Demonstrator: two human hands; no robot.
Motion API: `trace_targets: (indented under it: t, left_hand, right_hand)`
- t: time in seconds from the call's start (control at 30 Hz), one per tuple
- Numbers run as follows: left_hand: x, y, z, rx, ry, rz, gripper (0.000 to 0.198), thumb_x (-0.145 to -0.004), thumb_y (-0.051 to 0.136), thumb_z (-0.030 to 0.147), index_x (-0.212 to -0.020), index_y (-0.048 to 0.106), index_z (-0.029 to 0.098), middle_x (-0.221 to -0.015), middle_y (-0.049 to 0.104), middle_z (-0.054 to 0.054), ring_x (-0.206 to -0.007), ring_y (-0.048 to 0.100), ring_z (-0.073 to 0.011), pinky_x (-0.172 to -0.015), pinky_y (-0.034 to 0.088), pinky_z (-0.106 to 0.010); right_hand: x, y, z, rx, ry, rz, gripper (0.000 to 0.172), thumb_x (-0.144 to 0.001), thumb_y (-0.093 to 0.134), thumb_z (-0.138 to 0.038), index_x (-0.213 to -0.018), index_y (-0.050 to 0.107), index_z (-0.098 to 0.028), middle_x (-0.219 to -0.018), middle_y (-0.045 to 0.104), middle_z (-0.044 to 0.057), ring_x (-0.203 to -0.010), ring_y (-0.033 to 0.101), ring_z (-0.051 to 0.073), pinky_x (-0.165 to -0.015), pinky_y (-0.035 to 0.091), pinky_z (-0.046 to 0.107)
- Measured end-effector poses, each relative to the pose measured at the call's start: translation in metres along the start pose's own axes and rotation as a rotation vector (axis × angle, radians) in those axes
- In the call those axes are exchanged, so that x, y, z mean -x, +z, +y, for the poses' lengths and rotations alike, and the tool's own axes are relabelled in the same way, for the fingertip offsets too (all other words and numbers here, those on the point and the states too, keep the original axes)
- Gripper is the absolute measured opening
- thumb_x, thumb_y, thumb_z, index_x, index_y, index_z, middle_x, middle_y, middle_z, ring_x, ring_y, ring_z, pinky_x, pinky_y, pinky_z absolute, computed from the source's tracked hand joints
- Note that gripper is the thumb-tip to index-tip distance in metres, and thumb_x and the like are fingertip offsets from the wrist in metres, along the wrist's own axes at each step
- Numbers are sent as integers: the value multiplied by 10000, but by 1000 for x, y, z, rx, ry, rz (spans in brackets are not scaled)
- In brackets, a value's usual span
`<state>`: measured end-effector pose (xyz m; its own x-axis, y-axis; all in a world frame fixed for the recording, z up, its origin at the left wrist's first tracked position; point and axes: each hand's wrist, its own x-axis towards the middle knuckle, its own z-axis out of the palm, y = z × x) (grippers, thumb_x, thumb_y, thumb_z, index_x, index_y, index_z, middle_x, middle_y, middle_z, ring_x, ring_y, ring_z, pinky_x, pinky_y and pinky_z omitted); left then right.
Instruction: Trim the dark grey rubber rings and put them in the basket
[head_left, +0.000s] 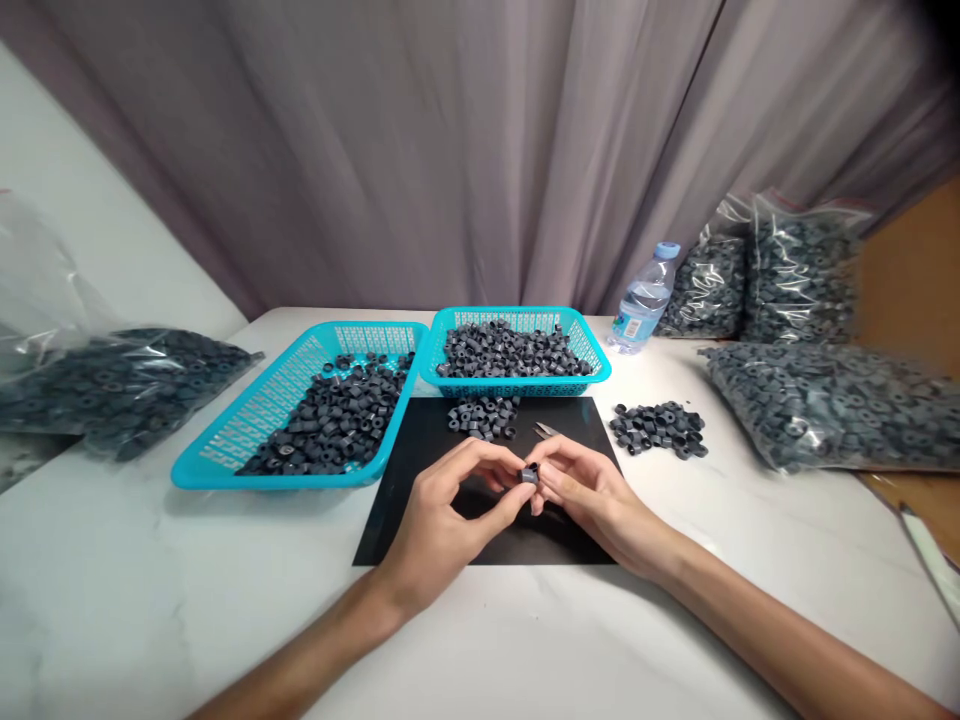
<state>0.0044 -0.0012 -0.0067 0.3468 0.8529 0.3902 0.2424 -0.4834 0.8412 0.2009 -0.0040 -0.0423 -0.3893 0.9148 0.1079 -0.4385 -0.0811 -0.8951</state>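
Note:
A small dark grey plastic ring (529,476) is held up over the black mat (495,535). My left hand (450,510) pinches it from the left between thumb and fingers. From the other side, the fingertips of my right hand (592,490) close on the same ring. Just beyond my right fingers shows a pointed metal tool (543,431), its rear part hidden by the hand. Past my hands, a small pile of similar rings (484,417) lies at the mat's far edge.
Two turquoise baskets, one at left (281,482) and one behind the mat (517,382), contain many rings. A loose ring pile (658,430) lies right of the mat. A water bottle (645,300) stands behind it. Filled plastic bags flank the table, left (150,380) and right (840,405).

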Motion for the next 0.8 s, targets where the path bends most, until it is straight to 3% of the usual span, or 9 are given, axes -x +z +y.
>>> trace_targets:
  t: [0.17,0.3,0.8]
  left_hand:
    - [-3,-1,-5,288,-180,-6,153,-866,770,212,-988,677,224,-983,725,8,-935,705,-132,-893,578,-240]
    - [-7,-3,-6,422,-226,-17,189,-832,802,179,-973,680,202,-1023,761,-8,-996,733,-154,-949,591,-266]
    - [-7,-2,-1,472,-318,-36,181,-814,813,185,-954,699,174,-991,798,-26,-953,777,-181,-931,621,-276]
  right_hand:
    - [-3,-1,0,-26,-27,61,191,-936,716,-380,-989,678,-200,-864,604,6,-755,587,122,-763,487,277]
    - [-4,-3,2,-1,-34,102,224,-927,719,-405,-1013,692,-200,-899,604,20,-766,565,132,-746,494,283]
    - [-3,-4,0,65,-11,81,254,-936,693,-443,-1025,690,-205,-852,595,18,-697,477,123,-639,436,261]
